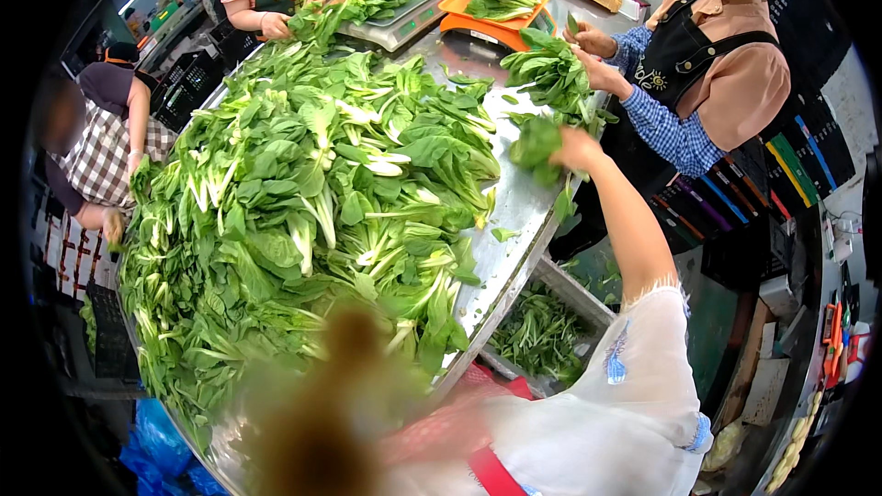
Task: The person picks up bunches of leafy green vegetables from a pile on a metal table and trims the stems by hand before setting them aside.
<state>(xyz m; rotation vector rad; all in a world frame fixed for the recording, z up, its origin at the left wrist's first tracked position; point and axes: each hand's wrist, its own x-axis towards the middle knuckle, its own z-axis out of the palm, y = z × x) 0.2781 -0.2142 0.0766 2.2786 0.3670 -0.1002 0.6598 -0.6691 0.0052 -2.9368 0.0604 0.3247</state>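
Observation:
A large heap of bok choy (303, 193), green leaves with pale stems, spreads over the metal table (496, 266). From the lower right my bare right arm, in a white sleeve, reaches up to the table's right side. There my right hand (576, 149) is closed around a bunch of bok choy leaves (535, 149), smeared by motion. Just beyond, a co-worker's two hands (593, 55) hold another bunch of bok choy (553, 73). My left hand does not show. A blurred brown shape close to the camera covers the lower middle.
Loose greens (542, 335) lie below the table's right edge. At the far end are a weighing scale (397, 26) and an orange scale (487, 29) bearing greens. Co-workers stand at the far side, left and right. Black crates (726, 188) are stacked at right; blue plastic bags (161, 445) lie lower left.

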